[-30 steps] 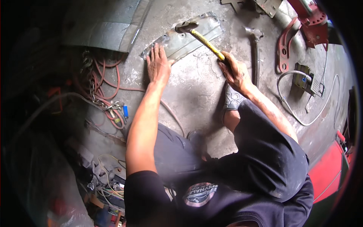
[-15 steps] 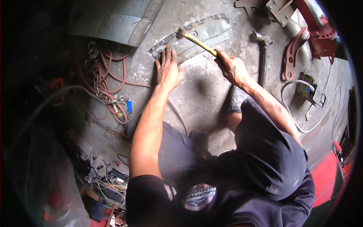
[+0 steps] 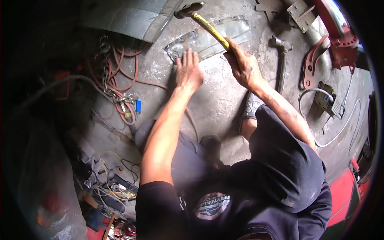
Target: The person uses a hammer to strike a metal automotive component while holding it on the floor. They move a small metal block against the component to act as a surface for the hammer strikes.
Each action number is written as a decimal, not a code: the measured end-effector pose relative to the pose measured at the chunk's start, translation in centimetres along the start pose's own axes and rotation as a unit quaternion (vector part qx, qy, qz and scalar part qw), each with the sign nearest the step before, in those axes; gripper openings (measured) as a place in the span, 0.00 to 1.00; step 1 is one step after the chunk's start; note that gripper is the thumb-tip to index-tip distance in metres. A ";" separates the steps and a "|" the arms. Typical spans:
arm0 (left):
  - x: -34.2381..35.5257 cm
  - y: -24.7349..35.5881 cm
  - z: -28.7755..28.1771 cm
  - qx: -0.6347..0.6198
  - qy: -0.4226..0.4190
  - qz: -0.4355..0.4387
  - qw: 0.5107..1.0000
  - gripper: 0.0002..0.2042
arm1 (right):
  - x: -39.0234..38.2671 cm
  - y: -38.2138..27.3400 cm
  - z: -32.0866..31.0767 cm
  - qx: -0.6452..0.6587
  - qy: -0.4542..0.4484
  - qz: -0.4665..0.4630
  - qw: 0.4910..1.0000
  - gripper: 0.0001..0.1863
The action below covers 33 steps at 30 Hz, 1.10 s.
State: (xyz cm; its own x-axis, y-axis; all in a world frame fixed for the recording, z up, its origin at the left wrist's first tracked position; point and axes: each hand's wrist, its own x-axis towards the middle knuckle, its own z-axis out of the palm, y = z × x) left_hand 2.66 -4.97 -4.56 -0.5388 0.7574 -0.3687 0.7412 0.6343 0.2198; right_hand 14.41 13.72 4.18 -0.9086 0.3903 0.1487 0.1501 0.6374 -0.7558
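Note:
A long, slightly curved sheet-metal panel (image 3: 208,43) with bolt holes along its far edge lies on the concrete floor in front of me. Flat over its near left edge rests my left hand (image 3: 189,73), fingers stretched out and holding nothing. My right hand (image 3: 245,66) is wrapped round the yellow handle of a hammer (image 3: 211,30). The dark hammer head is raised above the panel's far left side, apart from the metal. My right fingers partly hide the end of the handle.
A second hammer (image 3: 282,60) lies on the floor to the right, near a red curved bracket (image 3: 309,66) and a red steel stand (image 3: 344,44). A foot pedal with a cable (image 3: 329,99) sits beyond. On the left are a red hose (image 3: 134,76), a chain (image 3: 106,76) and a large silvery sheet (image 3: 128,20).
The hammer head has lifted off the panel, up and away from me. My left hand has shifted slightly right along the panel's near edge.

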 end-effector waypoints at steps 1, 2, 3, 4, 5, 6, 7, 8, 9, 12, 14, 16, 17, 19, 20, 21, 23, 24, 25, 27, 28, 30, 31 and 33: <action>-0.5 1.2 0.3 -0.040 -0.002 0.019 0.999 0.43 | -0.5 0.0 0.1 0.024 0.038 -0.038 0.998 0.29; -0.6 2.1 -0.2 -0.069 -0.007 0.006 0.998 0.42 | -0.7 0.6 0.3 0.029 0.023 -0.040 0.999 0.29; -0.7 2.6 -0.4 -0.080 -0.014 -0.001 0.997 0.43 | -1.3 2.0 0.9 0.029 0.021 -0.038 0.999 0.29; -0.6 2.4 -0.5 -0.076 -0.021 0.007 0.997 0.43 | -1.9 4.0 1.7 -0.065 -0.073 -0.014 0.995 0.29; -0.6 2.3 -0.5 -0.073 -0.030 0.016 0.997 0.44 | -2.5 6.0 2.4 -0.159 -0.165 0.013 0.973 0.28; -0.4 2.7 -0.8 -0.092 -0.023 0.034 0.995 0.45 | -2.9 8.1 2.5 -0.147 -0.180 0.065 0.970 0.27; -1.2 1.6 -0.7 -0.086 -0.027 0.024 0.996 0.45 | -1.8 6.1 2.8 -0.132 -0.147 0.059 0.979 0.26; -1.2 1.5 -0.8 -0.076 -0.039 0.019 0.996 0.45 | -1.0 4.9 2.5 -0.109 -0.105 0.044 0.987 0.26; -1.2 1.4 -0.9 -0.067 -0.050 0.014 0.996 0.46 | -0.4 4.0 2.3 -0.086 -0.063 0.028 0.994 0.25; -1.1 1.2 -1.0 -0.084 -0.031 0.006 0.996 0.47 | 0.0 1.0 1.9 0.019 0.046 -0.046 0.998 0.25; -1.1 1.7 -0.5 -0.070 -0.023 0.017 0.997 0.47 | -1.7 3.8 2.0 -0.050 -0.038 -0.019 0.998 0.25; -0.9 1.7 -0.5 -0.082 -0.019 0.018 0.996 0.47 | -1.7 5.5 2.4 -0.121 -0.177 0.056 0.975 0.26; -0.9 1.6 -0.4 -0.095 -0.020 0.015 0.995 0.47 | -1.5 5.4 2.4 -0.120 -0.176 0.055 0.976 0.26; -0.6 1.5 -0.4 -0.092 -0.027 0.011 0.995 0.47 | -0.3 4.3 1.7 -0.145 -0.128 0.016 0.981 0.26; -0.8 1.1 -0.1 -0.074 -0.027 0.010 0.997 0.47 | 0.0 3.3 2.0 -0.106 -0.072 -0.024 0.991 0.27; -1.2 0.8 0.1 -0.057 -0.026 0.008 0.998 0.47 | -0.6 2.7 2.6 -0.102 -0.076 -0.023 0.992 0.27; -1.7 1.8 0.3 -0.078 -0.031 0.006 0.996 0.48 | -1.9 2.2 2.1 -0.063 -0.038 -0.037 0.997 0.29; -1.7 2.0 0.4 -0.087 -0.032 0.008 0.996 0.48 | -2.4 4.6 2.8 -0.093 -0.077 -0.023 0.992 0.30; -0.6 2.2 -0.5 -0.088 -0.020 0.015 0.996 0.48 | -2.3 6.8 2.6 -0.151 -0.135 -0.031 0.979 0.30; -1.0 1.9 0.0 -0.084 -0.015 0.021 0.996 0.49 | -0.3 6.7 2.2 -0.221 -0.237 0.093 0.941 0.29; -0.5 1.8 -0.2 -0.070 -0.023 0.020 0.997 0.49 | -0.1 7.8 2.4 -0.146 -0.101 -0.032 0.984 0.29; -0.7 1.4 -0.1 -0.076 -0.012 0.010 0.997 0.46 | 0.6 3.5 1.3 -0.113 -0.120 0.033 0.986 0.29; -0.3 1.3 -0.5 -0.071 -0.009 0.007 0.997 0.46 | 1.5 1.0 0.8 -0.082 -0.115 0.058 0.988 0.29; -0.3 2.2 -0.3 -0.043 -0.001 0.053 0.998 0.42 | 1.6 -0.9 0.7 -0.025 -0.044 -0.018 0.999 0.28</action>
State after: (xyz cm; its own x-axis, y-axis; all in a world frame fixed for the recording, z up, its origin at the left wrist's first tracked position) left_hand 4.31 -3.77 -3.73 -0.4594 0.8204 -0.3405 0.7563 0.5623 0.3344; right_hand 12.52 13.29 4.64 -0.9443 0.3078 0.1166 0.1343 0.6837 -0.7173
